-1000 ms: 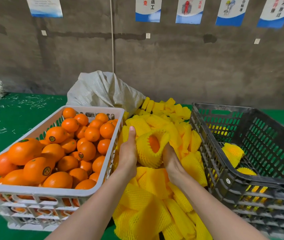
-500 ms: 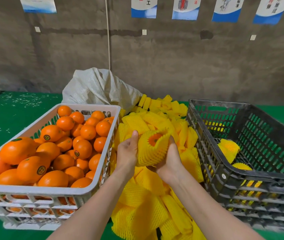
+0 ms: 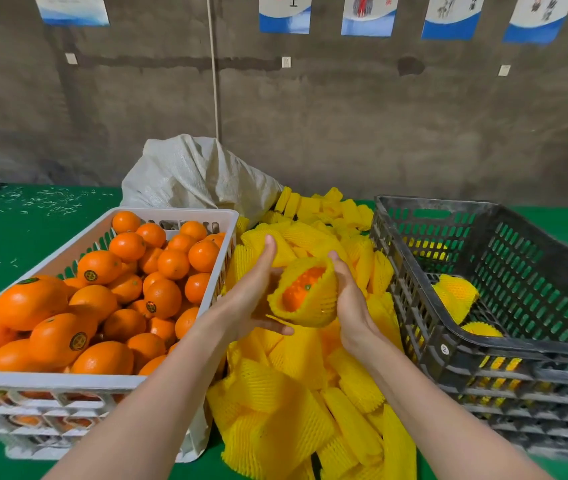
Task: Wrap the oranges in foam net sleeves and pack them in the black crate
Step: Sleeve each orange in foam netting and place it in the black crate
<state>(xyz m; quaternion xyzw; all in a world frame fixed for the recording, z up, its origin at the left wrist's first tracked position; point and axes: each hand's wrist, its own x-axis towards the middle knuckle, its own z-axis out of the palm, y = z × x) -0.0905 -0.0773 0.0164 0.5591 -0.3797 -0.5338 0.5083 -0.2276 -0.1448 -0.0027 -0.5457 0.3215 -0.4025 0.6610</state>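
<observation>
Sleeving nearly done: my left hand [image 3: 251, 299] and right hand [image 3: 348, 303] curl round the netted orange [image 3: 298, 289] (mouth gaping) — black crate [image 3: 483, 337] next.

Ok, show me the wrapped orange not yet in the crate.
The sleeved orange between left hand and right hand; the other two lie inside the black crate.

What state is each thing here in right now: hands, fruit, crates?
Held orange, partly sleeved, one end bare.
Left hand, cupping the held orange.
Right hand, gripping the same orange.
White crate, nearly full of bare oranges.
Black crate, mostly empty, a few wrapped oranges inside.
Loose sleeves, piled between the crates.
</observation>
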